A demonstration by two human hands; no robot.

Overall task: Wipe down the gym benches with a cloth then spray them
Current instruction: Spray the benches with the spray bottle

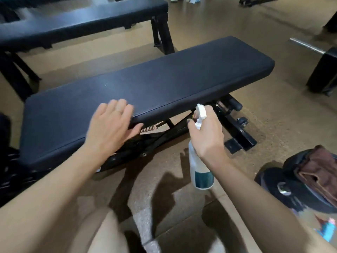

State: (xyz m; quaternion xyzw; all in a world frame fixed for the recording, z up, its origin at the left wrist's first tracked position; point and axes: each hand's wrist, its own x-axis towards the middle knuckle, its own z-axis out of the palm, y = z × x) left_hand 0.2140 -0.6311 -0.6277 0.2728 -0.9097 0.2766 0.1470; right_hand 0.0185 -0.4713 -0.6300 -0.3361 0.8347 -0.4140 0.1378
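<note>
Brown rubbery gym flooring (273,114) runs under everything, and the black padded bench (145,84) you are working on lies slantwise across the middle of the view, with a second bench (73,21) behind it at upper left. Your right hand (206,136) grips the neck of the spray bottle (200,170), a finger up by the white trigger head (200,114); the nozzle points toward the bench's near edge. Your left hand (113,123) is flat, fingers straight and spread, over the near edge of the pad; it is blurred, so you cannot tell whether it touches the vinyl. A brown cloth (321,172) lies folded on a weight plate (273,181) on the floor at your right, well apart from both hands.

You look to be at the spraying stage on this bench. As aimed, much of the mist would likely catch the pad's side or drop onto the frame (235,125) below. Lift the bottle so the nozzle sits above the padded top and tilt it down onto the surface. Draw your left hand clear of the line of spray first. Work from one end to the other in short, even pulls so the whole top gets a light film rather than puddles, and keep the bottle fairly upright so it goes on drawing liquid.
</note>
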